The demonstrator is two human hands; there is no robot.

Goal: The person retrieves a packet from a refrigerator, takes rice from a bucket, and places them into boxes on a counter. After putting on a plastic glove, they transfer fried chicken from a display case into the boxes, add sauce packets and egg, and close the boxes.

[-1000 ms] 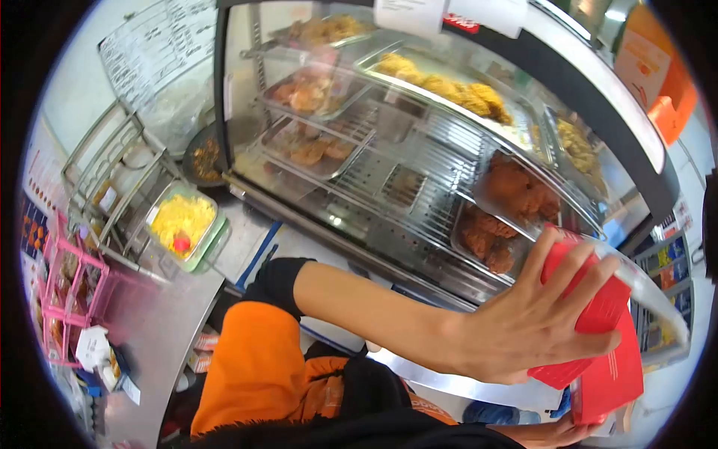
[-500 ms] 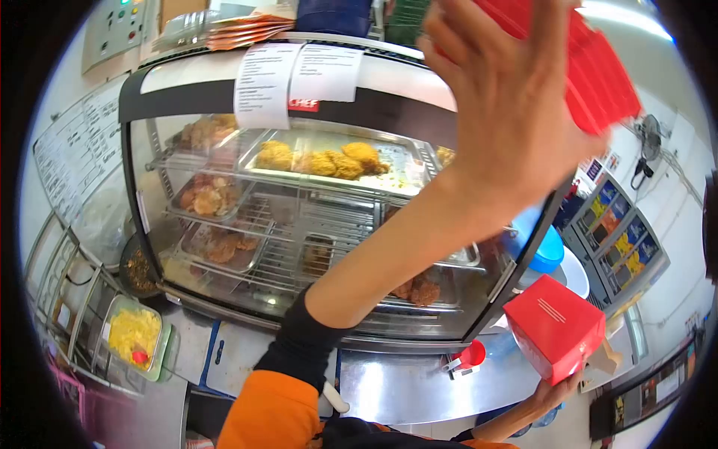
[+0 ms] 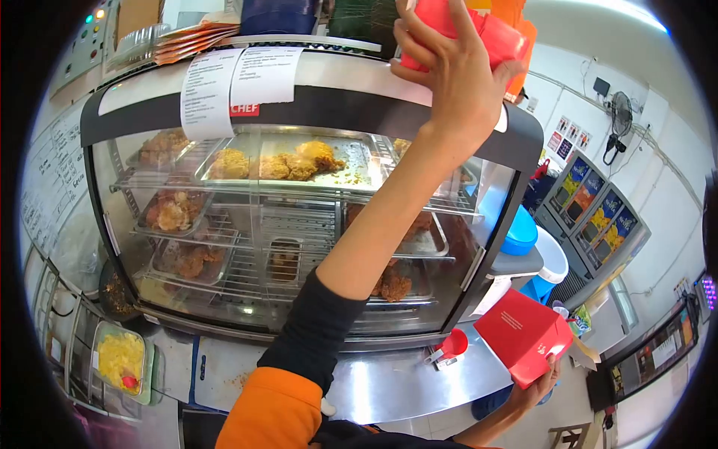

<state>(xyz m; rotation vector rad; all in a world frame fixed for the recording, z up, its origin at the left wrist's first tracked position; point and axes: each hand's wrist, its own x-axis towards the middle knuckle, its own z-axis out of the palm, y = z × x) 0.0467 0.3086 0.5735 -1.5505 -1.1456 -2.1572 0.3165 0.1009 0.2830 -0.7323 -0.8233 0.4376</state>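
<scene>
My left hand (image 3: 456,75) reaches up over the top right of the glass food warmer (image 3: 314,71). Its fingers and thumb close on a red cardboard piece (image 3: 499,39); much of that piece is hidden behind the hand. Low on the right, my right hand (image 3: 540,382) grips a red takeaway box (image 3: 523,333) by its lower side, tilted in the air beside the counter. Fried chicken pieces (image 3: 295,163) lie on a metal tray inside the warmer.
A red measuring cup (image 3: 452,344) sits on the steel counter (image 3: 389,385). To the left is a tub of yellow food (image 3: 120,359). Blue-lidded tubs (image 3: 520,232) stand right of the warmer, with a drinks dispenser (image 3: 591,202) beyond. Paper notes (image 3: 209,90) hang off the warmer.
My left hand and the red piece have moved up and left in view. The right hand's box has shifted slightly left. The view itself has turned, sliding the warmer left.
</scene>
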